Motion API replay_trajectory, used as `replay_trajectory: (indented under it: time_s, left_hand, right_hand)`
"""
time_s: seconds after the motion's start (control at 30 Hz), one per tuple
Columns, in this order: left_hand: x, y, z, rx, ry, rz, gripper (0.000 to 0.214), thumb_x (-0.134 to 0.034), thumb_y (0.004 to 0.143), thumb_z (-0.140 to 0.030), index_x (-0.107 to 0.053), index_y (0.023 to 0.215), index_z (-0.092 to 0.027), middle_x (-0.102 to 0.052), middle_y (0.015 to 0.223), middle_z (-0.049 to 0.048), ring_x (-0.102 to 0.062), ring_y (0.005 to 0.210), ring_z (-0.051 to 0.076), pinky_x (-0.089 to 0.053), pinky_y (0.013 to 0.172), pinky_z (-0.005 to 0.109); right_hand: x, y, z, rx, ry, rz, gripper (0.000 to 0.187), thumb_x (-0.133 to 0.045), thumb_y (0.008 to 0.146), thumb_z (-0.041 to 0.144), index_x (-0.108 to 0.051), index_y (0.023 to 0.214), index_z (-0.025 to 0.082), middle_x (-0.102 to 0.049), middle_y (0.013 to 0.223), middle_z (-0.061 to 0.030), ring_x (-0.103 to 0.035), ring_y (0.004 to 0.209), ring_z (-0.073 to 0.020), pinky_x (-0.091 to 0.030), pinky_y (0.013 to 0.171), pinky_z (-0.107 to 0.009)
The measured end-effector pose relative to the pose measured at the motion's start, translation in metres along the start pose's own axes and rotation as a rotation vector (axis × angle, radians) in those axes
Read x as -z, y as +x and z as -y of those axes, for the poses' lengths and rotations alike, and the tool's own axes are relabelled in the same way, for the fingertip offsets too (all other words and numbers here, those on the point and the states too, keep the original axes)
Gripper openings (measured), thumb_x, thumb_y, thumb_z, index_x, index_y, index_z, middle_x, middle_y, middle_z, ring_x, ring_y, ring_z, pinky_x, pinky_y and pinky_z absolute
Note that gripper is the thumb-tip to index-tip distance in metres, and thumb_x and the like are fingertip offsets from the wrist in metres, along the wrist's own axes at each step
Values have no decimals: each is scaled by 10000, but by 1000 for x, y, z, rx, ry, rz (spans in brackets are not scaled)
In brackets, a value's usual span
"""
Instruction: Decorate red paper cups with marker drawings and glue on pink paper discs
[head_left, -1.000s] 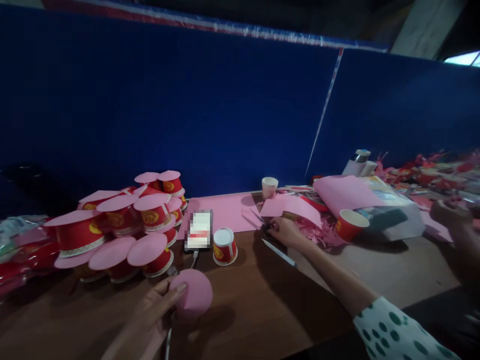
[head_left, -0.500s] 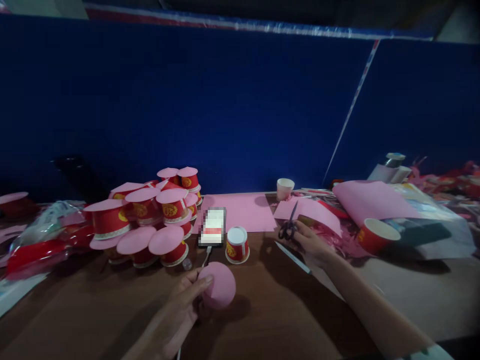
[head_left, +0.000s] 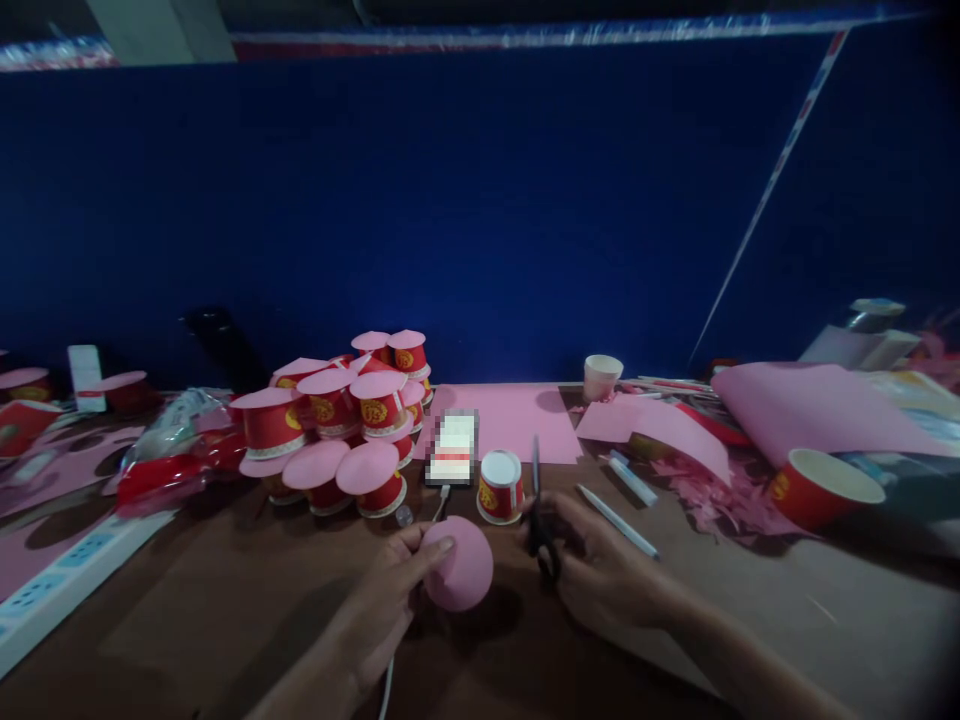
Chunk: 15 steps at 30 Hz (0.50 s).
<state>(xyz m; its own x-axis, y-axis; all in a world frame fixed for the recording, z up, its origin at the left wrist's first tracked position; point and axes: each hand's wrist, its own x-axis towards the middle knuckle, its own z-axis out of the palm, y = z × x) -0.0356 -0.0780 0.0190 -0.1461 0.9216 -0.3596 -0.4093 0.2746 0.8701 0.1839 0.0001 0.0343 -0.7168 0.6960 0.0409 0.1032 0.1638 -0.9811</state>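
Note:
My left hand (head_left: 390, 600) pinches a round pink paper disc (head_left: 463, 566) just above the brown table (head_left: 225, 590). Close to its right, my right hand (head_left: 592, 565) grips black scissors (head_left: 538, 520), blades pointing up. Behind the disc stands an upturned red paper cup (head_left: 501, 486) with a white base, next to a phone (head_left: 452, 449) on a white cable. At the left is a pile of red cups topped with pink discs (head_left: 341, 420).
Pink paper sheets (head_left: 795, 405) and scraps lie at the right with an open red cup (head_left: 817, 488), a white pen (head_left: 616, 520) and a small white cup (head_left: 601, 376). A white power strip (head_left: 52, 590) lies at the front left. A blue partition (head_left: 450, 220) closes the back.
My right hand picked the scissors up from beside the pink sheets and brought them left, close to the disc. The view swung left; my left hand kept holding the disc.

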Motion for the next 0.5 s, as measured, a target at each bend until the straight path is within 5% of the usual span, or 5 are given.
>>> replay_trajectory:
  time_s: [0.13,0.5]
  left_hand:
    - [4,0,-2,-16,14,-10,295,-757,651,-323,-670,859,-133,-667,760,36,-573,666,113,-454,610,207]
    - [8,7,-4,-45,91,-12,304,-789,594,-336,-663,776,-128,-634,659,20,-531,572,95,-410,537,197]
  right_hand:
    - [-15,2,-14,-45,-19,71,351,-539,818,199,-524,1168,215,-606,852,-6,-520,615,-86,-408,556,-203]
    - [-20,-4,-30,-172,348,229,409,-696,703,448,-623,976,153,-550,751,7,-473,628,-82,-369,552,-183]
